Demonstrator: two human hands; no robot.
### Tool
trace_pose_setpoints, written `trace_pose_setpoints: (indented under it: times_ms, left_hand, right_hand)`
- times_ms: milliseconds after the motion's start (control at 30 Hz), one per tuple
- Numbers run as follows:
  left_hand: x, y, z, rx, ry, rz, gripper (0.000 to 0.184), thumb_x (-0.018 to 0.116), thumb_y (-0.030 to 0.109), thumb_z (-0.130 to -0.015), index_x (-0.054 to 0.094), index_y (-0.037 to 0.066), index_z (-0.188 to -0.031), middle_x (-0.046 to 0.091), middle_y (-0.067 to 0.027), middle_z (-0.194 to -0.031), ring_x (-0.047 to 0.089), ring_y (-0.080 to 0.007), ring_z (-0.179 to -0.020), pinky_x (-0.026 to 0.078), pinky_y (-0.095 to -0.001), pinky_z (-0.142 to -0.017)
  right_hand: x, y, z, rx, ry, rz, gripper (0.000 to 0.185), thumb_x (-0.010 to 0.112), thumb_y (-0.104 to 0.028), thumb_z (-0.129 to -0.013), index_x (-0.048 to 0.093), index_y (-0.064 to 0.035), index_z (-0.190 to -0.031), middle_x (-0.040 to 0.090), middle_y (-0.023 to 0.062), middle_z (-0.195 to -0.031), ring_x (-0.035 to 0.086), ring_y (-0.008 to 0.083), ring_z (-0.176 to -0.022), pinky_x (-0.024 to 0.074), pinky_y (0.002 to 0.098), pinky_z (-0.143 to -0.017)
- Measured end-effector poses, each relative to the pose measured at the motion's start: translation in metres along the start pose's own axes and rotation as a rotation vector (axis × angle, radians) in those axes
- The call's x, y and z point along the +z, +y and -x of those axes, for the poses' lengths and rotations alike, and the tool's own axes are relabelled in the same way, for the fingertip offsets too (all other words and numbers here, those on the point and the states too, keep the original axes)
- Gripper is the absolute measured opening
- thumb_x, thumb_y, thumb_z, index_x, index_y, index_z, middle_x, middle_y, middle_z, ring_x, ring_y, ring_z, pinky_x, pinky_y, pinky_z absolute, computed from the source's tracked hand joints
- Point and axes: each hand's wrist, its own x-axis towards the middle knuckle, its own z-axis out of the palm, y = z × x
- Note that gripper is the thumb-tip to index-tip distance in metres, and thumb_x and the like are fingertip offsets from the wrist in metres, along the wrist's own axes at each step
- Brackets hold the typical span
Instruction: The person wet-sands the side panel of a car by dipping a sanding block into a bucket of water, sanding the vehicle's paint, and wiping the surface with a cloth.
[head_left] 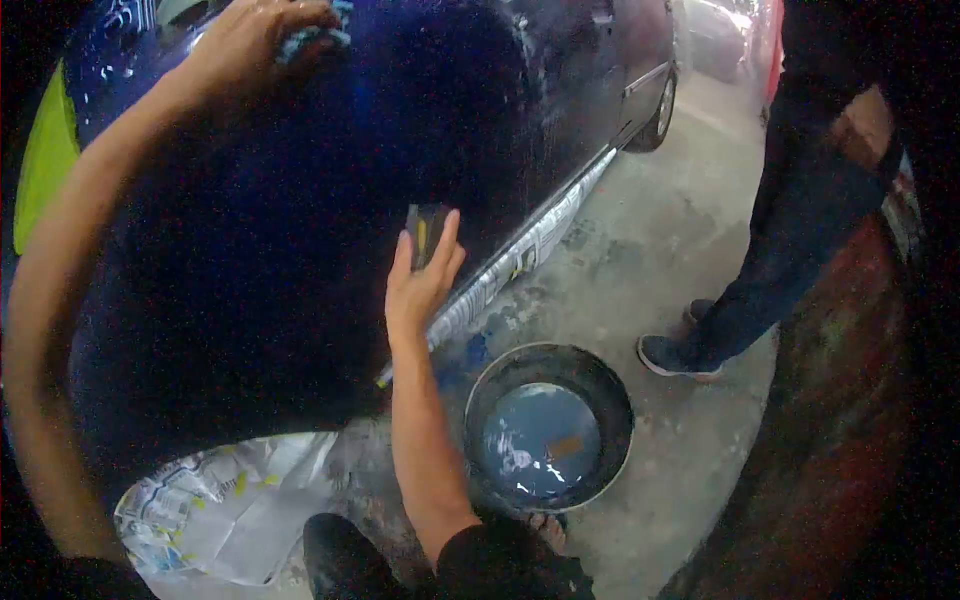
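My right hand (424, 285) presses a dark grey sanding pad (428, 230) with a yellow mark against the dark blue car panel (270, 260), fingers closed along its sides. Up at the top left, my left hand (250, 35) is closed on a wet, light blue cloth or sponge (318, 32) held at the upper part of the car body. Which of the two it is I cannot tell. White streaks of liquid show on the panel near the top.
A black tub (550, 350) of cloudy water with a brown piece (564, 447) in it stands on the concrete floor. Printed paper (540, 235) covers the car's lower edge. More paper (250, 530) lies bottom left. Another person (810, 230) stands at the right.
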Motion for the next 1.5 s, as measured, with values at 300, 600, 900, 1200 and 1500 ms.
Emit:
trace_pose_setpoints:
  times_ms: [300, 600, 900, 1200, 1500]
  left_hand:
    - [-0.017, 0.014, -0.012, -0.035, -0.076, 0.008, 0.017, 0.078, 0.023, -0.090, 0.078, 0.014, -0.104, 0.070, -0.0115, -0.112, 0.061, -0.0301, -0.109, 0.051, -0.0463, -0.090]
    - [-0.020, 0.017, -0.012, -0.028, -0.051, 0.022, 0.017, 0.077, 0.018, -0.090, 0.078, 0.013, -0.106, 0.069, -0.0125, -0.114, 0.060, -0.0312, -0.110, 0.051, -0.0479, -0.091]
    - [-0.022, 0.022, -0.007, -0.036, -0.075, 0.018, 0.016, 0.078, 0.017, -0.090, 0.079, 0.014, -0.106, 0.072, -0.0108, -0.113, 0.061, -0.0282, -0.107, 0.052, -0.0455, -0.091]
    - [-0.017, 0.008, -0.014, 0.019, -0.117, -0.012, 0.023, 0.079, 0.019, -0.087, 0.077, 0.014, -0.110, 0.070, -0.0112, -0.113, 0.059, -0.0297, -0.111, 0.051, -0.0456, -0.093]
    - [-0.017, 0.004, -0.002, -0.012, -0.089, 0.020, 0.015, 0.077, 0.022, -0.090, 0.078, 0.014, -0.103, 0.071, -0.0093, -0.114, 0.061, -0.0287, -0.107, 0.049, -0.0467, -0.094]
  right_hand:
    - [-0.007, -0.018, 0.142, -0.239, -0.174, 0.140, 0.072, 0.076, -0.027, -0.094, 0.044, -0.0044, -0.155, 0.056, 0.0284, -0.125, 0.058, 0.0443, -0.106, 0.0488, 0.0520, -0.091]
    - [-0.004, -0.027, 0.105, 0.026, -0.150, 0.123, 0.073, 0.070, -0.027, -0.099, 0.037, -0.0008, -0.159, 0.055, 0.0281, -0.130, 0.056, 0.0440, -0.118, 0.0448, 0.0487, -0.103]
    - [-0.007, 0.016, 0.028, 0.147, 0.018, 0.069, 0.071, 0.068, -0.024, -0.100, 0.035, -0.0015, -0.159, 0.054, 0.0277, -0.128, 0.055, 0.0435, -0.119, 0.0453, 0.0485, -0.100]
    - [-0.003, -0.022, 0.090, -0.187, -0.135, 0.174, 0.073, 0.073, -0.023, -0.096, 0.041, 0.0008, -0.156, 0.057, 0.0259, -0.123, 0.057, 0.0439, -0.110, 0.0484, 0.0484, -0.094]
    - [0.005, -0.047, 0.157, -0.235, -0.196, 0.148, 0.074, 0.078, -0.024, -0.091, 0.045, -0.0044, -0.155, 0.054, 0.0309, -0.132, 0.055, 0.0476, -0.118, 0.0454, 0.0523, -0.101]
